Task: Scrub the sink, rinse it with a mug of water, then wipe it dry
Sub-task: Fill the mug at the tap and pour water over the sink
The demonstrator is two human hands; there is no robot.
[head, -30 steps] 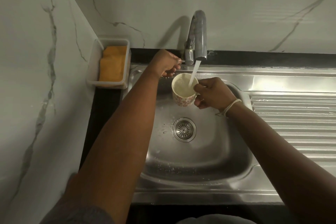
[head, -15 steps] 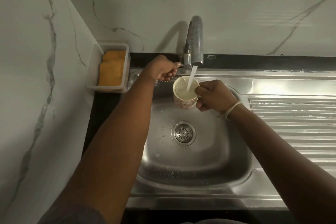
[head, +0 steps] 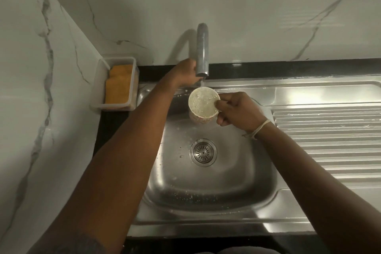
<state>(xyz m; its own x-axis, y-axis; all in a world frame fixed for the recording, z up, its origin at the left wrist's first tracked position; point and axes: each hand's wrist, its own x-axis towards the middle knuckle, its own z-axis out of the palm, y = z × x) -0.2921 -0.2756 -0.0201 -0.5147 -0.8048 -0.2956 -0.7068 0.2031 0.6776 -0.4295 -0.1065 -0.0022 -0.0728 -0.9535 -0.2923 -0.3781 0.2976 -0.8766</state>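
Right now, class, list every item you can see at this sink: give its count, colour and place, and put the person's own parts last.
sink: one, steel, centre, flecked with droplets
drain strainer: one, steel, basin floor
draining board: one, ribbed steel, right of the basin
tap: one, grey, behind the basin
mug: one, pale and patterned, full, under the spout
tray: one, clear plastic, left of the sink
cloth: orange, in the tray; count unclear
left hand: at the tap's base
right hand: holding the mug
wrist cord: pale, right wrist
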